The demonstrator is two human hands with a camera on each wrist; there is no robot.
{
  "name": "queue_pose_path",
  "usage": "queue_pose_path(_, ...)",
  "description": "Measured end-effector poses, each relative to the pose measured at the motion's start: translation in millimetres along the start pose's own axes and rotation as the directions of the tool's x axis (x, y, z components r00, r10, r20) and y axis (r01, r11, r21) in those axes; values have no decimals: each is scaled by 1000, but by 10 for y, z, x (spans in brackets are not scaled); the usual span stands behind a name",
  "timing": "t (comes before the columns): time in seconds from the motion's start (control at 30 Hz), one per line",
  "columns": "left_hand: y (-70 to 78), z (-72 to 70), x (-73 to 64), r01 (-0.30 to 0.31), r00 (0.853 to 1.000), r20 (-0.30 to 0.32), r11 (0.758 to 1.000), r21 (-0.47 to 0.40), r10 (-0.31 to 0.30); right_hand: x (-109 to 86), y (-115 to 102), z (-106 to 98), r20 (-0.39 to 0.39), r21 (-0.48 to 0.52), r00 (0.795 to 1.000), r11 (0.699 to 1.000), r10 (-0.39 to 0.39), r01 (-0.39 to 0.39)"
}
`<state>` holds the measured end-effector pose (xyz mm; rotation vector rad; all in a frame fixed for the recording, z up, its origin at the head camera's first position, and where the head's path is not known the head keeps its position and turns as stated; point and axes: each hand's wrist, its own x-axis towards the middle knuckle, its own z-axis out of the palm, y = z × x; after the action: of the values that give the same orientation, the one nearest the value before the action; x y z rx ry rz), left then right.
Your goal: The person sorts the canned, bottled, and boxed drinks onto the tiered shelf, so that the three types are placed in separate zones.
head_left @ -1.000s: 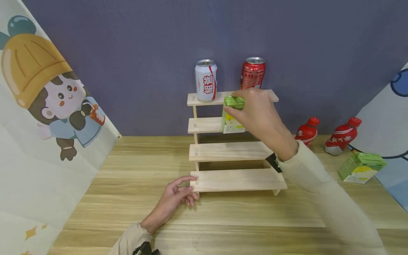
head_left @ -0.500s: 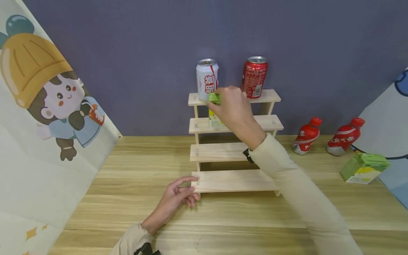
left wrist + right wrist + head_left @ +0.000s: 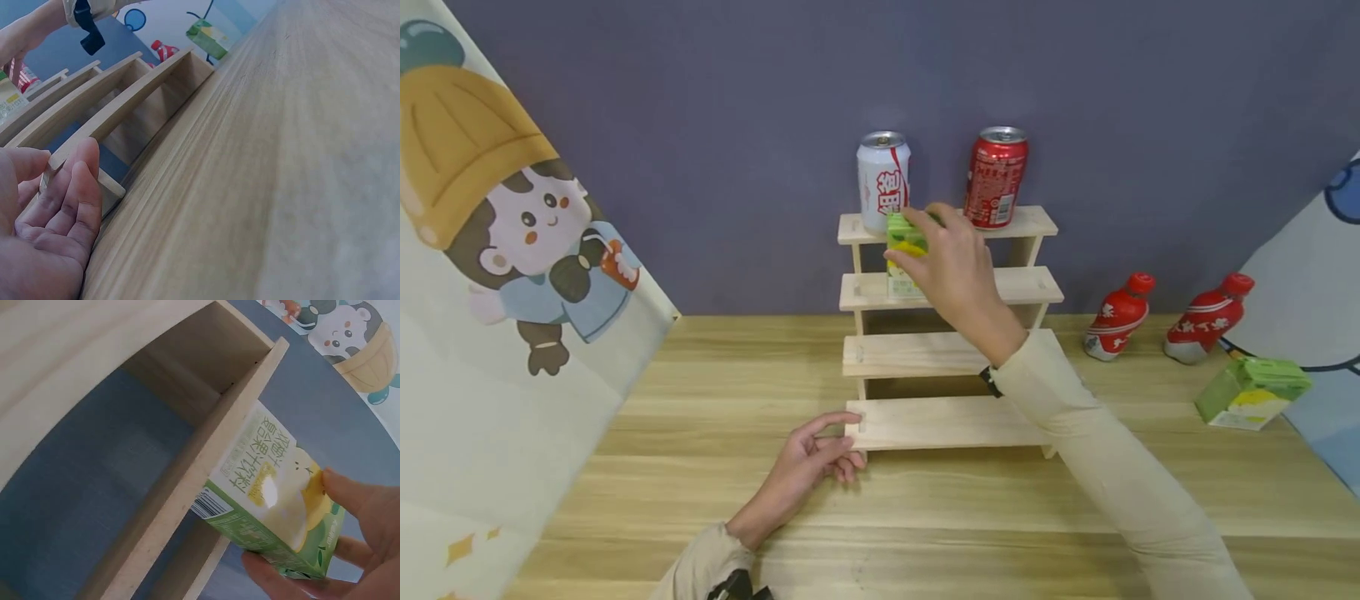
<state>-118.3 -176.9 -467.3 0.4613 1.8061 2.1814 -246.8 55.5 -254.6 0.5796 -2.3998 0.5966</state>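
A four-step wooden shelf rack (image 3: 925, 422) stands against the dark wall. My left hand (image 3: 805, 467) grips the left end of its lowest step, with thumb and fingers around the board's corner (image 3: 62, 153) in the left wrist view. My right hand (image 3: 958, 271) holds a green-and-yellow juice carton (image 3: 901, 287) upright at the left part of the second step from the top. In the right wrist view, fingers and thumb pinch the upper end of this carton, and its base meets the board's edge. Behind it on the top step are a white can (image 3: 880, 179) and a red can (image 3: 997, 179).
Right of the rack, two red bottles (image 3: 1117, 321) with red caps stand on the wooden table (image 3: 722, 392). Another green juice carton (image 3: 1253, 396) is in front of them near the table's right side. A cartoon-printed panel (image 3: 550, 333) borders the left.
My right hand has carried the juice carton left along the second step from the top, then nearly stopped there. My left hand has kept its grip on the lowest step.
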Motion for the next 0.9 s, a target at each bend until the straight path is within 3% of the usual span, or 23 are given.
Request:
queue_pose_path(0.3, -12, 3, -5, -25, 1000, 8, 1000, -2, 25, -60, 75, 13, -8, 37, 999, 998, -46, 46)
queue_pose_path(0.67, 14, 12, -37, -5, 1000, -16, 1000, 1, 5, -290, 257, -83, -101, 80, 990, 991, -102, 110)
queue_pose_path(0.9, 10, 11, -40, -15, 1000, -7, 1000, -2, 15, -492, 390, -207, -75, 87, 988, 986, -136, 143)
